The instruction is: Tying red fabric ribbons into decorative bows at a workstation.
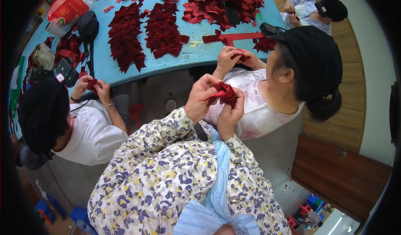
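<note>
In front of my chest I hold a dark red ribbon bow (pixel 227 94), partly folded, with a flat end sticking out to the left. My left hand (pixel 198 100) pinches that end between thumb and fingers. Closed on the lower right side of the bow is my right hand (pixel 232 114). My fingers cover part of the folds. Beyond my hands, finished-looking red bows lie on the blue table in two long rows, a left row (pixel 125 36) and a right row (pixel 163 31).
A heap of red bows (pixel 209 3) and a black phone (pixel 232 14) lie on the blue table (pixel 167 65). Co-workers sit close: one at left (pixel 90 130), one at right (pixel 267 105), both handling red ribbon. A red bag (pixel 69 8) stands beside a paper cup (pixel 55 29).
</note>
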Demonstrator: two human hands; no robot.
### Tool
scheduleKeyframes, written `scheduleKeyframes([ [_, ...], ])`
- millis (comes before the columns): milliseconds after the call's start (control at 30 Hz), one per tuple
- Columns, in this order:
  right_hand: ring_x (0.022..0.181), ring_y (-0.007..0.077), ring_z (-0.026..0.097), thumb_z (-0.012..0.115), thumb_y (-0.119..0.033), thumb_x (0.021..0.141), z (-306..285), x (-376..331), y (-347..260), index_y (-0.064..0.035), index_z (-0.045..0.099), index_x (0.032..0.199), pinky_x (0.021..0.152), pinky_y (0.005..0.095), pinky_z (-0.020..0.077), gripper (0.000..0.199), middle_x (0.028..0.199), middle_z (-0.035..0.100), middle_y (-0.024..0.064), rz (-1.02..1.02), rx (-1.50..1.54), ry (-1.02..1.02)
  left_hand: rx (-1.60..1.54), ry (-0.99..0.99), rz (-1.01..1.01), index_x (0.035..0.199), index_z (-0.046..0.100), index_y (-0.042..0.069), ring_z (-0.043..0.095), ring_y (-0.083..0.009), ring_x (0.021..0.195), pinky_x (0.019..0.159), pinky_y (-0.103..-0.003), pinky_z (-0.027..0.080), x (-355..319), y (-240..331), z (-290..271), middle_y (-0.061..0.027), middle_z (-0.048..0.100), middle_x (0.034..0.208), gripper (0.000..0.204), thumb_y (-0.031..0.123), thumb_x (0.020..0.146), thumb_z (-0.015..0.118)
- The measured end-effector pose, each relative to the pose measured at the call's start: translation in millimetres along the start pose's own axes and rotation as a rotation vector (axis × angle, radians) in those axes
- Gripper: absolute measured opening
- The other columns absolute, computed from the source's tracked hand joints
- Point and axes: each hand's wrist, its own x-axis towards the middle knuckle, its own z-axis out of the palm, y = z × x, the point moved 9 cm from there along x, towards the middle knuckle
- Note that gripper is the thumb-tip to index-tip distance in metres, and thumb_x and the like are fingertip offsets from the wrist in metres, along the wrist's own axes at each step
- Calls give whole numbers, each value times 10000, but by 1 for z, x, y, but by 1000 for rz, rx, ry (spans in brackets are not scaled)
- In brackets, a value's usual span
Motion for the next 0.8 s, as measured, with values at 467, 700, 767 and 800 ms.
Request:
scheduleKeyframes([
  [467, 724, 88, 513, 418, 78, 802, -1, 2, 3, -2, 513, 1011, 648, 212, 443, 243, 902, 548, 47, 58, 121, -1, 73, 183, -114, 907, 522, 19, 605, -104, 773, 662, -224, 515, 1, -3, -8, -83, 613, 921, 72, -15, 853, 555],
  [700, 720, 99, 520, 412, 99, 789, 2, -1, -1, -3, 512, 1005, 651, 216, 443, 258, 908, 541, 51, 56, 111, -4, 119, 68, -42, 885, 512, 25, 590, -106, 772, 677, -217, 497, 1, 0, -2, -80, 601, 921, 97, -21, 834, 580],
  [767, 720, 104, 523, 411, 100, 788, 2, -3, -5, -4, 512, 1004, 653, 218, 444, 259, 915, 540, 55, 41, 96, -13, 304, 21, 219, 868, 503, 29, 572, -116, 775, 733, -238, 488, -3, 17, 10, -77, 592, 921, 144, -48, 801, 604],
  [800, 749, 121, 532, 421, 97, 782, 1, -3, -11, -3, 511, 1002, 676, 229, 450, 258, 924, 539, 65, 24, 65, -12, 304, -7, 230, 849, 498, 34, 564, -130, 816, 777, -253, 476, -4, 20, 13, -77, 578, 934, 167, -62, 785, 620],
])
